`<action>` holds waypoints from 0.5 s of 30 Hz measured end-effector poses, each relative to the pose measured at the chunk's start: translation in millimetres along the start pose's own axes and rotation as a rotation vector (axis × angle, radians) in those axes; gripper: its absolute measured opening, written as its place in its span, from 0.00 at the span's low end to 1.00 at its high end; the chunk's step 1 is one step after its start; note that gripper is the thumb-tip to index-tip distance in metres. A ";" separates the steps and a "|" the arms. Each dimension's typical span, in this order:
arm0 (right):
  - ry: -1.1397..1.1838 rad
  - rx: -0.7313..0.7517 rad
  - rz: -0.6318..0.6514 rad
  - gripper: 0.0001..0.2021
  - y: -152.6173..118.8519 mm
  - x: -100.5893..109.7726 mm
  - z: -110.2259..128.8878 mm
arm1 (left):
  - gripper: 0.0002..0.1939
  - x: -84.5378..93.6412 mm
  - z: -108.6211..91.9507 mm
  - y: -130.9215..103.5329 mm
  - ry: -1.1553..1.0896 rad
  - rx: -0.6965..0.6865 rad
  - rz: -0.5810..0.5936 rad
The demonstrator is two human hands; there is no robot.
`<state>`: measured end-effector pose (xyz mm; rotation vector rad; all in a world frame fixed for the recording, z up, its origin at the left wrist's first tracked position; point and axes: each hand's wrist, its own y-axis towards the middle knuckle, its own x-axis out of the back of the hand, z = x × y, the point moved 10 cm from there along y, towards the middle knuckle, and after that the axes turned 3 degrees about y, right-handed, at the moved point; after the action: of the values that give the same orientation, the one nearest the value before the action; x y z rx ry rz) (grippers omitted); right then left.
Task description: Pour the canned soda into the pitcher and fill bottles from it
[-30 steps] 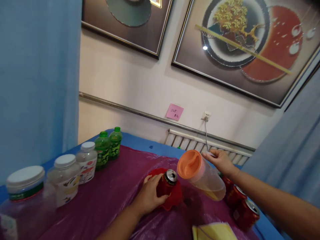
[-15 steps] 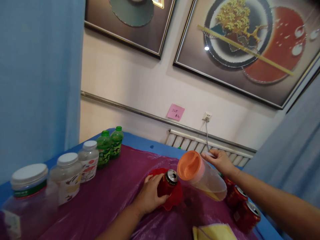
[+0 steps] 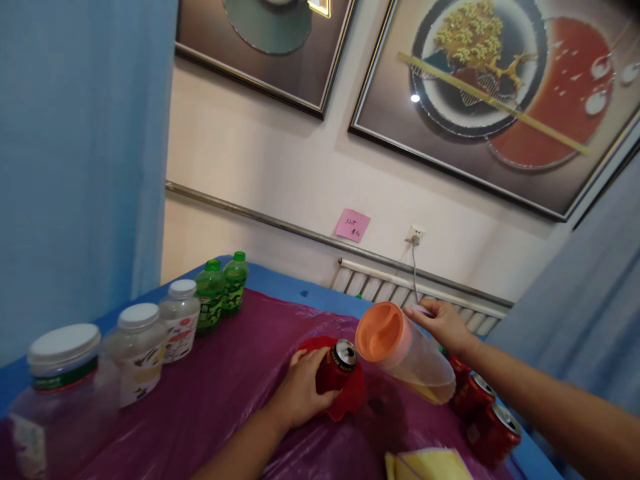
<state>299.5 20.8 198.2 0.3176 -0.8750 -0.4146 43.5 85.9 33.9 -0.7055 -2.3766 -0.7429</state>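
Observation:
My left hand [image 3: 303, 393] is wrapped round a red drink can [image 3: 334, 375], its opened top tilted up and to the right. Under and around the can is a red scalloped dish [image 3: 353, 393]. With fingers closed on its handle, my right hand [image 3: 443, 325] holds a clear plastic pitcher [image 3: 425, 367] with an orange lid [image 3: 381, 331]. The pitcher leans over to the left, its lid close beside the can's top. A little yellowish liquid lies along its lower side. No stream between pitcher and can can be made out.
Several jars and bottles, including a white-lidded jar [image 3: 137, 353] and a green bottle [image 3: 210, 300], line the left side. Red cans [image 3: 493, 433] stand at right. A yellow cloth [image 3: 427, 465] lies at the front on purple plastic sheeting [image 3: 225, 373]. A wall rises behind.
Almost nothing differs. The view has shifted very slightly, while both hands, the can and the tilted pitcher keep their places.

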 end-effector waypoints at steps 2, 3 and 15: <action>-0.008 0.003 -0.002 0.31 -0.6 0.8 1.4 | 0.36 0.2 0.3 0.0 0.004 0.004 -0.001; -0.009 0.003 -0.003 0.31 -0.9 1.1 2.0 | 0.36 0.2 0.2 -0.1 0.007 0.003 -0.001; 0.008 -0.014 0.010 0.31 -1.8 0.9 -1.4 | 0.34 0.4 -0.2 -0.2 0.000 -0.012 -0.009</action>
<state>300.7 18.9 197.2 0.3015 -0.8657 -0.4094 43.1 85.8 34.2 -0.7005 -2.3789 -0.7611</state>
